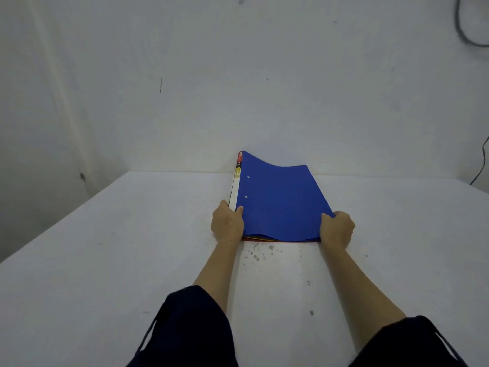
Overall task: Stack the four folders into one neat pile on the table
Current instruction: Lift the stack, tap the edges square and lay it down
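A blue folder [277, 200] lies on top of a pile in the middle of the white table [105, 260]. Its far edge bows upward. Thin yellow, orange and red edges [280, 239] of other folders show under its near edge. My left hand [227, 223] grips the pile's near left corner by the white spine, thumb on the blue cover. My right hand [337, 229] grips the near right corner, thumb on top. Both forearms reach forward from dark sleeves.
A white wall [238, 88] rises just behind the table's far edge. A dark cable [465, 27] hangs at the upper right, and another thin cable [483, 162] drops by the table's right end. Small dark specks mark the table near the pile.
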